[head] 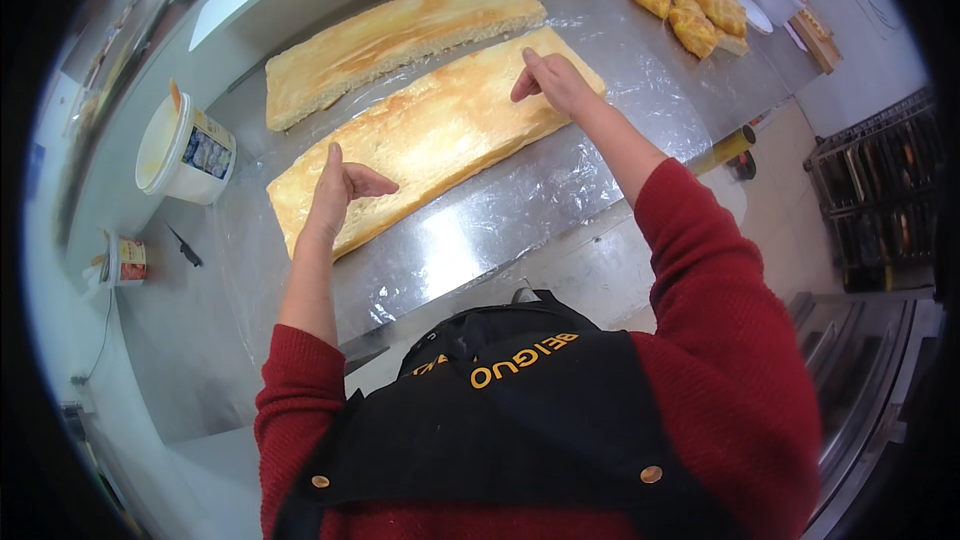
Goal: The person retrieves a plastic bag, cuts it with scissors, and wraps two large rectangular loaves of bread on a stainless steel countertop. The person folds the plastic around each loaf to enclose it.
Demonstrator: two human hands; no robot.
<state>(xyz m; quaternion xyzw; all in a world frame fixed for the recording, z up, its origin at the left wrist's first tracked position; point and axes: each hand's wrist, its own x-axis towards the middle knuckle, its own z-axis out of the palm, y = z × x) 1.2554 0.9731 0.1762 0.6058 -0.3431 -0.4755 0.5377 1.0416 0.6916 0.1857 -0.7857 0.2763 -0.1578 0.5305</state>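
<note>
A long slab of golden sponge cake (442,120) lies on clear plastic film before me. Over its left part is my left hand (346,184), thumb up and fingers pointing inward. My right hand (551,79) is over the slab's right part, its fingers loosely bent. Neither hand holds anything; whether they touch the cake I cannot tell. A second sponge slab (405,37), with a pale cut side facing me, lies just behind the first.
The metal worktable (172,345) carries a white plastic tub (206,157) with a handle sticking out, a small tub (131,261) and a black-handled tool (186,249) at left. Braided breads (697,11) lie back right. A tray rack (885,187) stands at right.
</note>
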